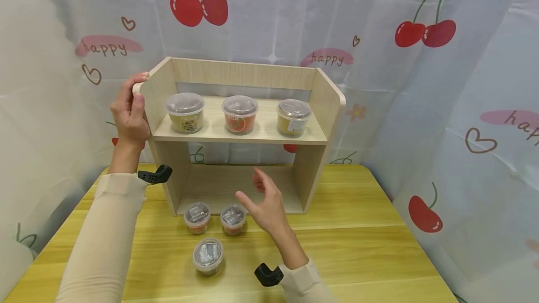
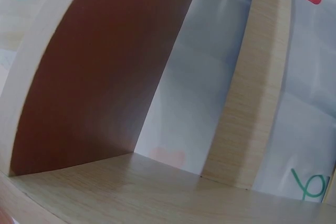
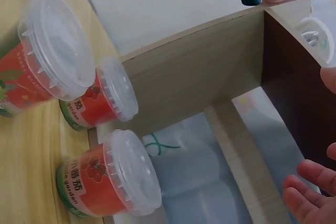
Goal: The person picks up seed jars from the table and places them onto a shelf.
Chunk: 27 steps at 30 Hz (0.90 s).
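Observation:
A two-tier wooden shelf (image 1: 240,140) stands on the table. My left hand (image 1: 131,118) grips the upper front edge of its left side panel (image 1: 156,92), thumb on the near side. My right hand (image 1: 269,205) hovers before the lower compartment, holding nothing, with thumb and fingers spread apart. To its left on the table are three lidded plastic cups: one cup (image 1: 233,220) closest to the hand, another cup (image 1: 197,218) beside it, and a third cup (image 1: 208,256) nearer me. In the right wrist view, these cups carry red labels (image 3: 92,174) with tomato pictures.
Along the upper tier sit three more lidded cups: a yellowish cup (image 1: 185,113) at left, a red-labelled cup (image 1: 240,115) in the middle and a yellow cup (image 1: 293,118) at right. A cherry-print curtain (image 1: 261,22) hangs behind the wooden table (image 1: 358,247).

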Tool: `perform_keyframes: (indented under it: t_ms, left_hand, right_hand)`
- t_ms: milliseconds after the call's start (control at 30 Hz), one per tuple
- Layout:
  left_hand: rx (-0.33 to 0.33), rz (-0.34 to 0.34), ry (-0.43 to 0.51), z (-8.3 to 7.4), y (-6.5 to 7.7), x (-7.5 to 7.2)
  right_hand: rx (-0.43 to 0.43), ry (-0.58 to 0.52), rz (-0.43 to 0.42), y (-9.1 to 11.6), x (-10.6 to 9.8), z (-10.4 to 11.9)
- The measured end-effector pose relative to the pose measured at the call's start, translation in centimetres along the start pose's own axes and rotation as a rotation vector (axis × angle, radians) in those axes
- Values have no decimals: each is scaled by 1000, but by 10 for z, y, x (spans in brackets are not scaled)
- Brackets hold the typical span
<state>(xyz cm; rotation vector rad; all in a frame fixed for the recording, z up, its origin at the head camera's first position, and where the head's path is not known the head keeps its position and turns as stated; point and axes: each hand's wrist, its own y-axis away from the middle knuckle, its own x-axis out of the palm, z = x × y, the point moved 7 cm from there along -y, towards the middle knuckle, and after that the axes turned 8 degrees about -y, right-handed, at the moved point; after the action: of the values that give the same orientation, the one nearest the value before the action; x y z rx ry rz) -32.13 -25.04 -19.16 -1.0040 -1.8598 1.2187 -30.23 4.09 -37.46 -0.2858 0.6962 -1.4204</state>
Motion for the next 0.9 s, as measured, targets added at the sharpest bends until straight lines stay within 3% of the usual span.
perform_keyframes:
  t_ms: [633, 900]
  left_hand:
    - [5, 8, 19, 0, -2, 0]
    - [10, 13, 25, 0, 0, 0]
  right_hand:
    - [-12, 8, 1, 14, 11, -19]
    - [85, -20, 40, 21, 18, -30]
